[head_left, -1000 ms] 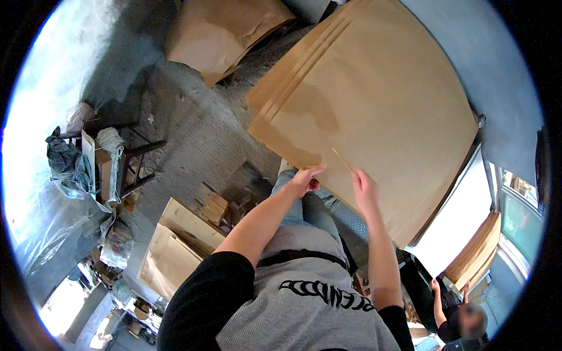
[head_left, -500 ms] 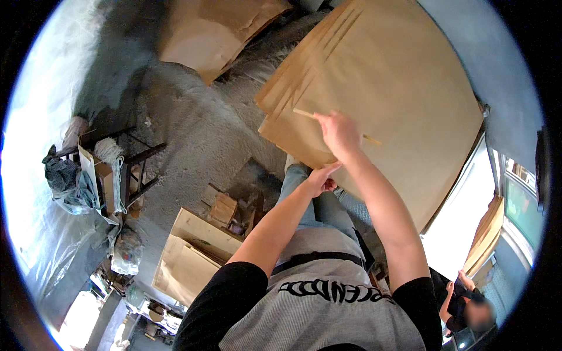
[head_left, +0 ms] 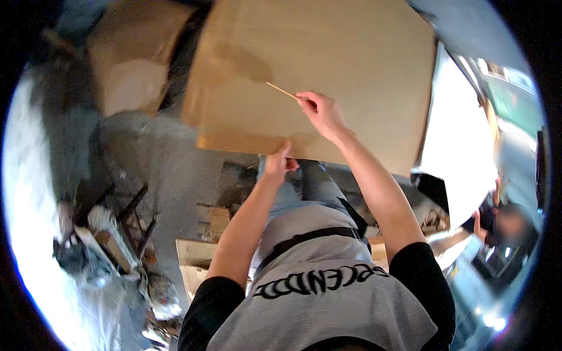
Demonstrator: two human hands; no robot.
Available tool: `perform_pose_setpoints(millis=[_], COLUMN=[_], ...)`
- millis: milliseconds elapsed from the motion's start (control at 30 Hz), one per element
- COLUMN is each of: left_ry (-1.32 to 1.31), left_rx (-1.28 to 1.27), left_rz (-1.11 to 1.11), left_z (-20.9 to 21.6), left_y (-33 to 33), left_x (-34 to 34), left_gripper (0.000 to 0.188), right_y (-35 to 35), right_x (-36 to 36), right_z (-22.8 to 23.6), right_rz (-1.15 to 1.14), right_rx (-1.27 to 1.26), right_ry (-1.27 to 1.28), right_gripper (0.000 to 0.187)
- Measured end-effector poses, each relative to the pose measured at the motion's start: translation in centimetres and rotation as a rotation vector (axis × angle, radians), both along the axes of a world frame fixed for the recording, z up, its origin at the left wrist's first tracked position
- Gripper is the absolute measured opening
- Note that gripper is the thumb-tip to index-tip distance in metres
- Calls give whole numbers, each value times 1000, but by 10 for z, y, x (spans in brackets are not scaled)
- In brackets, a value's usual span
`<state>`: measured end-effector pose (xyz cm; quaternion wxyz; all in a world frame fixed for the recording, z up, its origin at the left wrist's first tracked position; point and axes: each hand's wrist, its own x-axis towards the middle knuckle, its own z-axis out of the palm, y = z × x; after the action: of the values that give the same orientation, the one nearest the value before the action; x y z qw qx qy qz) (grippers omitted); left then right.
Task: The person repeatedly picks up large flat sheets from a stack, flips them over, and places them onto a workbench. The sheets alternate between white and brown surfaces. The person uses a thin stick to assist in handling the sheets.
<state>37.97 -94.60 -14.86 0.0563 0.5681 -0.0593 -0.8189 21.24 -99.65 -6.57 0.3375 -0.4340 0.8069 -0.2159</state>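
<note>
Holding a thin wooden stick [head_left: 281,91] pinched in its fingers, the right hand [head_left: 321,112] is resting on the face of a big brown cardboard sheet [head_left: 328,64], approx. mid-sheet. Left hand [head_left: 277,164] is gripping the sheet's near edge, thumb up against the board. Sheet is lying flat in front, spreading far and right, w/ its near edge over the person's jeans [head_left: 304,187]. Prob. light but floppy, creasing easily, so gripping at edges w/ both hands looks best. Further left, cardboard scraps [head_left: 202,251] are lying on the grey floor [head_left: 170,169].
</note>
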Motion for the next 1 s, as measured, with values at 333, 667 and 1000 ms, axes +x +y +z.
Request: perform_pose_setpoints(millis=[333,667,1000], left_ry=[-79,-310,-389], left_rx=[-180,-256,-213], left_rz=[-111,-137,-159], left_z=[7,-4,12], left_y=[-1,-3,-3], left_x=[-12,-9,-25], left_gripper=[39,40,33], right_y=[254,366,499], right_x=[-156,-173,-326], right_z=[2,-40,-48], right_rz=[-422,-473,-1366], right_rx=[387,28,-16], right_ry=[424,179,64], right_gripper=[19,14,24])
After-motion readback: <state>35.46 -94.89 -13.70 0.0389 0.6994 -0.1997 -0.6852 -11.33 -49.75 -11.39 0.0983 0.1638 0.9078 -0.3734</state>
